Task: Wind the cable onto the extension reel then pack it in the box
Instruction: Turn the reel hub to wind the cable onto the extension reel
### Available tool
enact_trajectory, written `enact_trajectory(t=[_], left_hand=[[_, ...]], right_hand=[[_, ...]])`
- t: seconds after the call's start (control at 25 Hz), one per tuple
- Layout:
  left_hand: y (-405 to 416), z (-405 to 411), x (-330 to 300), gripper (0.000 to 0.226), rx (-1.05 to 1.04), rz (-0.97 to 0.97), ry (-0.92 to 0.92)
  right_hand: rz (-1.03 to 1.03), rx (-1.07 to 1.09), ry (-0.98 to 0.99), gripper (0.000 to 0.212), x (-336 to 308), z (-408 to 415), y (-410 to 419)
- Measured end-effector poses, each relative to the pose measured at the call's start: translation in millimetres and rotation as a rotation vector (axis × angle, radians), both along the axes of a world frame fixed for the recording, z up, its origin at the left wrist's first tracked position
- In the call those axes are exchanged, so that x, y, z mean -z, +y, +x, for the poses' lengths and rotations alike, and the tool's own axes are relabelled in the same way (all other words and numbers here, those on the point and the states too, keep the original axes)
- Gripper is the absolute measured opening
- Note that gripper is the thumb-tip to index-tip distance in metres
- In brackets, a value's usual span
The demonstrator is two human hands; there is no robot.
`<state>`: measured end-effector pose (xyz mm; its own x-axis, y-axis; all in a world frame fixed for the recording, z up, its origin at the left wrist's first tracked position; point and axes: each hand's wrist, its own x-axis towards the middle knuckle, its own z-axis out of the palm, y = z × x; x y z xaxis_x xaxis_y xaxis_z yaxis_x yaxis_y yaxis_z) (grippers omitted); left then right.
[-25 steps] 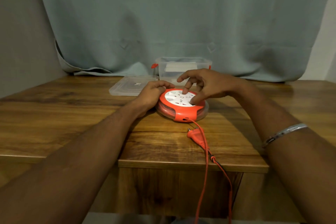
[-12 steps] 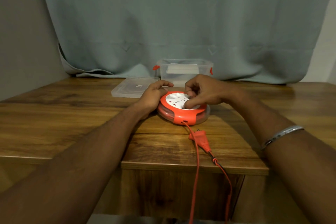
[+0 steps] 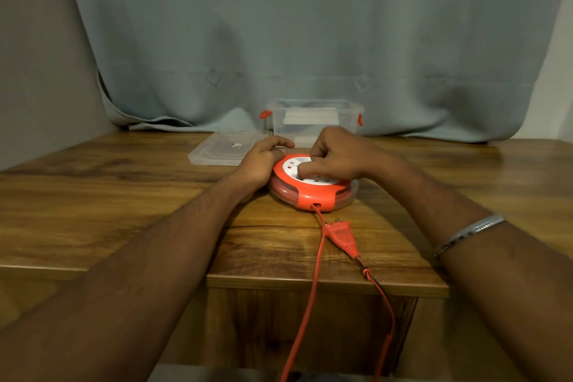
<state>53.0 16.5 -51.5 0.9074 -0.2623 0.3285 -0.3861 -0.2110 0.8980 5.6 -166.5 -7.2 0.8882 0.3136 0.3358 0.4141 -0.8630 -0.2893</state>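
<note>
Lying flat at the far left of the group, toward the back edge of the surface (image 3: 93,195), the clear lid (image 3: 228,150) waits beside the open box (image 3: 314,121), which stands just behind the reel. The left hand (image 3: 263,160) rests against the left rim of the extension reel (image 3: 311,184), fingers curled loosely over its orange edge to steady it. The reel sits flat near the middle of the surface, a little back from the front edge. On its white top face, the right hand (image 3: 339,153) has its fingers curled in, pressing or pinching at the centre; exactly what they grip is hidden.

The cable (image 3: 313,273) leaves a hole in the reel's front and drops over the front edge, looping back up to the plug (image 3: 341,234), which lies on the surface just in front of the reel.

The reel looks like rigid, smooth plastic, probably light enough to skate about when turned, so bracing the rim as the left hand does seems wise. The cable looks limp and thin, likely to kink or snag at the edge; guiding it near the hole should help. The plug's pins are best kept clear of pinching.
</note>
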Motion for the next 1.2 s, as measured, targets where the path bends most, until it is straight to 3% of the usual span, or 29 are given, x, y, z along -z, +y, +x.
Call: enact_trajectory(t=[0.24, 0.36, 0.4, 0.56, 0.68, 1.2], left_hand=[[0.2, -0.9, -1.7, 0.027, -0.006, 0.007, 0.008], [0.9, -1.2, -1.8, 0.028, -0.011, 0.007, 0.017], [1.5, -1.9, -2.2, 0.029, -0.011, 0.004, 0.028], [3.9, -5.7, -4.3, 0.033, -0.020, -0.042, 0.066], [4.3, -6.3, -4.5, 0.034, 0.007, -0.047, 0.066], [2.1, -5.2, -4.4, 0.031, -0.045, -0.031, 0.073]], right_hand=[[-0.036, -0.043, -0.026, 0.047, 0.8, 3.5, 3.2], [0.060, -0.144, 0.009, 0.016, -4.9, 0.9, -8.7], [0.115, -0.179, 0.052, 0.015, -8.1, -0.7, -14.6], [0.138, -0.231, 0.194, 0.053, -15.0, 0.2, -31.9], [0.142, -0.236, 0.313, 0.066, -12.5, 5.3, -34.7], [0.060, -0.131, 0.176, 0.044, -6.5, -2.0, -18.6]])
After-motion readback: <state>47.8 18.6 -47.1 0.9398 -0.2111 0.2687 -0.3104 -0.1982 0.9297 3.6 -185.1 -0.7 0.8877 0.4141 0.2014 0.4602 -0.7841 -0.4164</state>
